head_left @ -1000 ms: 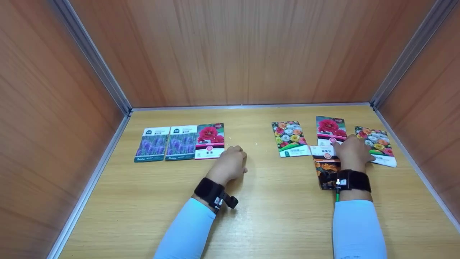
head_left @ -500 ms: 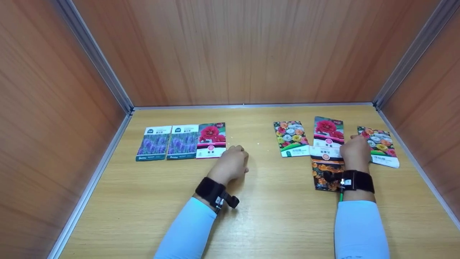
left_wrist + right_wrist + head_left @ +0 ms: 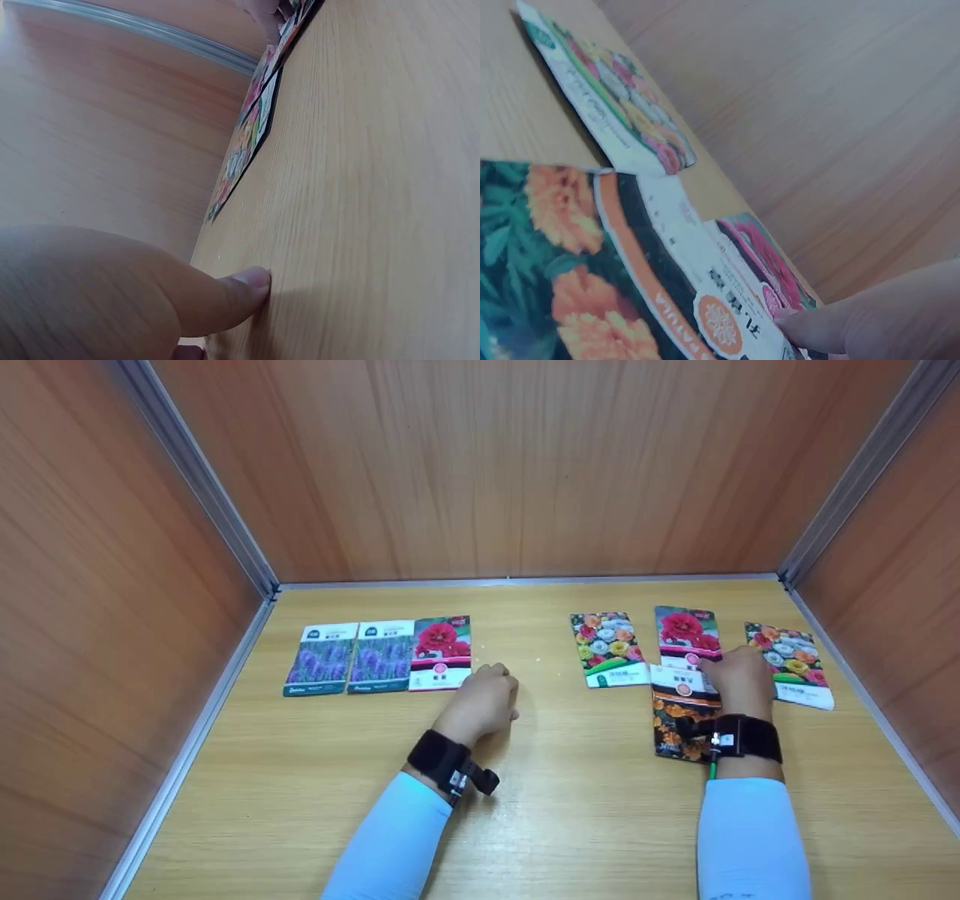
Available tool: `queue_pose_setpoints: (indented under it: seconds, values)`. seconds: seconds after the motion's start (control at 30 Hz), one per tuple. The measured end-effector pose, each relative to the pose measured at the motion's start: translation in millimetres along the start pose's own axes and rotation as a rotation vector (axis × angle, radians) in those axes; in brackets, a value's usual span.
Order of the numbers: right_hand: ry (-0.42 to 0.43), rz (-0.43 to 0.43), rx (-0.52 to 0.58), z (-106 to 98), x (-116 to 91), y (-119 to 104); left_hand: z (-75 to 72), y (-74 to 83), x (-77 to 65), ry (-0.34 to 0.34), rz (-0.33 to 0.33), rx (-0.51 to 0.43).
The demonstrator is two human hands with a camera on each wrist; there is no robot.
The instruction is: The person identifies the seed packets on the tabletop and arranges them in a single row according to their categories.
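Observation:
My left hand (image 3: pixel 484 701) rests on the table with nothing in it, its fingers loosely bent, close to the lower corner of a pink-flower seed packet (image 3: pixel 439 652). On the right, my right hand (image 3: pixel 741 682) is bent over the top right corner of a marigold seed packet (image 3: pixel 604 307) and holds it there; the fingers beneath are hidden. Its thumb (image 3: pixel 825 326) lies where the marigold packet's white top meets the lower end of another pink-flower packet (image 3: pixel 769 262). The wrist strap covers part of the marigold packet in the head view.
Two lavender-coloured flower packets (image 3: pixel 322 658) stand in line left of the first pink one. Mixed-flower packets (image 3: pixel 607 649) lie on both sides of the right group, the right one (image 3: pixel 789 664) slanted. Wooden walls (image 3: pixel 487 472) enclose the table at back and sides.
The marigold packet has turned straighter and shifted slightly under my right hand; the pink-flower packet above it has moved a little too. The right fingers have drawn in. My left hand stays put.

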State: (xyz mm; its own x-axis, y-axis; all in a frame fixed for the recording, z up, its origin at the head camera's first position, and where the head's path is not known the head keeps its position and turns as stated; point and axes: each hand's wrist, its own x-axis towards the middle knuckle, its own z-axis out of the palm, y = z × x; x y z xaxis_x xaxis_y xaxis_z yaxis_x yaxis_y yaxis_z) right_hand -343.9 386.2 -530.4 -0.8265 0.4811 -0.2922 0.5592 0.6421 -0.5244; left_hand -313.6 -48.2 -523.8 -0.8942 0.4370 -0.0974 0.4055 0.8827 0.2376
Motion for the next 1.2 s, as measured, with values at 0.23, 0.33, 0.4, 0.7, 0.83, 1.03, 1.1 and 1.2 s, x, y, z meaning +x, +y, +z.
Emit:
queue_pose_setpoints:
  seconds: [0.23, 0.33, 0.4, 0.7, 0.83, 1.03, 1.1, 1.2]
  values:
    - [0.094, 0.017, 0.186, -9.1, 0.0, 0.0, 0.0, -1.5, -0.5, 0.008, 0.009, 0.005]
    - [0.177, -0.011, 0.300, -14.7, -1.8, -3.6, -0.5, -1.8, 0.6, 0.012, -0.003, 0.004]
    - [0.234, -0.038, 0.362, -18.3, -4.3, -8.8, -1.3, -1.8, 1.4, 0.021, -0.020, -0.006]
    - [0.307, -0.159, 0.522, -15.6, -24.9, -49.4, -4.3, 0.4, 1.7, 0.072, -0.054, -0.094]
    - [0.205, -0.234, 0.602, -2.6, -32.9, -66.5, -6.6, 1.6, 2.7, 0.137, -0.097, -0.125]
    - [-0.010, -0.289, 0.715, 28.5, -46.8, -91.3, -10.8, 3.5, 5.7, 0.258, -0.137, -0.160]
    - [-0.084, -0.298, 0.752, 41.6, -52.0, -99.5, -11.4, 5.4, 6.6, 0.283, -0.132, -0.168]
    - [-0.171, -0.300, 0.778, 60.9, -58.6, -108.0, -10.6, 10.0, 7.4, 0.295, -0.109, -0.194]
